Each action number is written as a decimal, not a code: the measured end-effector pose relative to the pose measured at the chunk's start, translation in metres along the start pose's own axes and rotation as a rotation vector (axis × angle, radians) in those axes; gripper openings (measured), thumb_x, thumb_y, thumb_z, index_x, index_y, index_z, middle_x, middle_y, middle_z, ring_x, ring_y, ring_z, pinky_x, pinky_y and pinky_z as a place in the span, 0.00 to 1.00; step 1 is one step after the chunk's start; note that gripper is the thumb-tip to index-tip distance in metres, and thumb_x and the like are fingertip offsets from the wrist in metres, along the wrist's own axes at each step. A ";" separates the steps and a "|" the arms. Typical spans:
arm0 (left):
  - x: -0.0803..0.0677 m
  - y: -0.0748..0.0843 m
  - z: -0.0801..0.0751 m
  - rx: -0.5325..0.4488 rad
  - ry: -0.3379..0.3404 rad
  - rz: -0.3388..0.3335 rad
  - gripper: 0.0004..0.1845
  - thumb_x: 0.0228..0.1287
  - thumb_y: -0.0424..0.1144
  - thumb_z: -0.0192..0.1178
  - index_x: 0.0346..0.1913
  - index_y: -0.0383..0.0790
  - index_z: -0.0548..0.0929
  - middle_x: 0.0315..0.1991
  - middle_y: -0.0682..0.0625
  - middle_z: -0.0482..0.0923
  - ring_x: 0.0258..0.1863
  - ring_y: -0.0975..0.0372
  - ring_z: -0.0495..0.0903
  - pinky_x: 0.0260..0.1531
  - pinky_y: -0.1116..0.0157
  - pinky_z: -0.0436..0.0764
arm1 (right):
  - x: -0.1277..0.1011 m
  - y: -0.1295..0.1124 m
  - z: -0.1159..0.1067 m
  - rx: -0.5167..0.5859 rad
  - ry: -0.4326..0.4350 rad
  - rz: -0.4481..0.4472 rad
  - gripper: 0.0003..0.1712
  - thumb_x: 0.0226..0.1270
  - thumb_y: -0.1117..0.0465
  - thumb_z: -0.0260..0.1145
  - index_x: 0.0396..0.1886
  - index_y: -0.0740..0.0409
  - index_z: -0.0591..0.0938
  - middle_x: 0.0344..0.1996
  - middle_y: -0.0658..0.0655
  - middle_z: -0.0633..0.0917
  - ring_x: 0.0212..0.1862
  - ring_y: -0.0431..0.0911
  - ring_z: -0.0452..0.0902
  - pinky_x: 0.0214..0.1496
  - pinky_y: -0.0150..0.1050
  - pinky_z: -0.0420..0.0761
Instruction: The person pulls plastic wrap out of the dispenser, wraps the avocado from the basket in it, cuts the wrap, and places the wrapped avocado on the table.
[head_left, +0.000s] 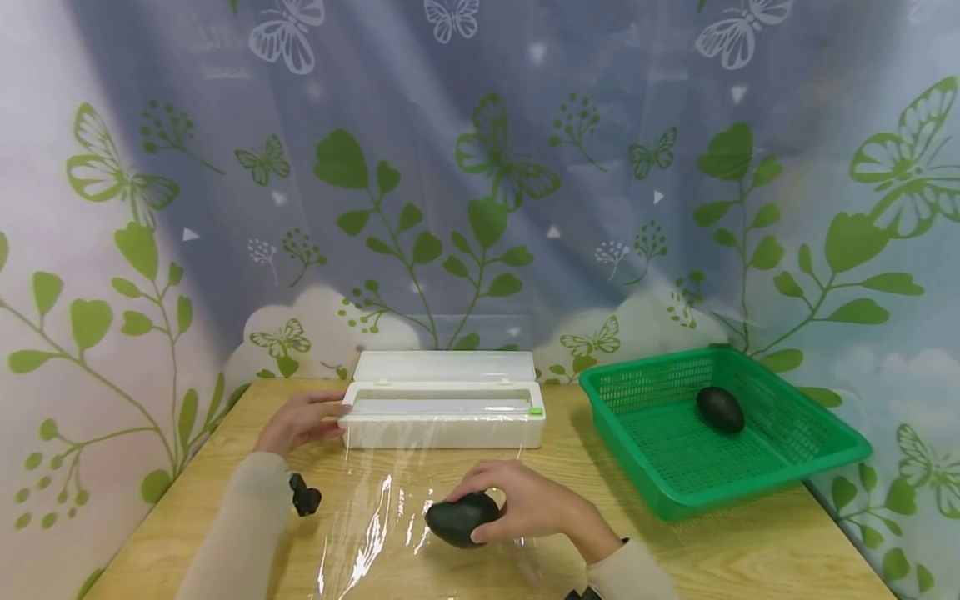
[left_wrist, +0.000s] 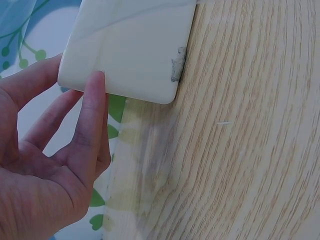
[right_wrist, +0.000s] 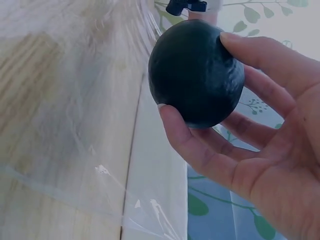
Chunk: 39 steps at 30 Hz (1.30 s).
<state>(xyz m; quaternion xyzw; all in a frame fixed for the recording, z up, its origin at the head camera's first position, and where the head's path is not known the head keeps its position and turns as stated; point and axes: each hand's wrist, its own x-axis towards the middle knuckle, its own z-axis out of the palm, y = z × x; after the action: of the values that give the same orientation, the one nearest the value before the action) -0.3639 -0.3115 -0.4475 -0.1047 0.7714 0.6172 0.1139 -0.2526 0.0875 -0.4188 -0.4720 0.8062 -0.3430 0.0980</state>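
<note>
My right hand [head_left: 531, 500] grips a dark green avocado [head_left: 461, 518] between thumb and fingers, over a sheet of clear plastic wrap [head_left: 375, 533]. In the right wrist view the avocado [right_wrist: 196, 75] shows its rounded end, with fingertips around its sides. The wrap stretches from a white cling-film dispenser box [head_left: 442, 432] toward the front of the table; its lid [head_left: 444, 367] is raised. At the box's left end, my left hand [head_left: 303, 421] touches it with extended fingers; the left wrist view shows fingertips against the end face [left_wrist: 125, 65].
A green plastic basket [head_left: 637, 467] stands on the right of the wooden table [head_left: 187, 517], with a second avocado [head_left: 721, 409] in it. A small green slider [head_left: 536, 411] sits at the dispenser's right end. Behind the table hangs a curtain printed with leaves and butterflies [head_left: 495, 150].
</note>
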 end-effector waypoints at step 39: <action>-0.001 0.000 0.001 -0.010 -0.007 0.010 0.36 0.70 0.37 0.67 0.77 0.31 0.65 0.49 0.45 0.82 0.36 0.64 0.86 0.43 0.66 0.90 | 0.021 0.009 0.038 -0.086 -0.081 0.001 0.23 0.66 0.58 0.74 0.61 0.48 0.84 0.59 0.48 0.86 0.62 0.37 0.78 0.65 0.34 0.77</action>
<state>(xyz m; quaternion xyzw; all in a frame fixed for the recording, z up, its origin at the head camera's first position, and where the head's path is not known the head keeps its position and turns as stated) -0.3625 -0.3102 -0.4476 -0.0993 0.7684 0.6220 0.1129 -0.2519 0.0560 -0.4497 -0.4890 0.8157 -0.2886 0.1105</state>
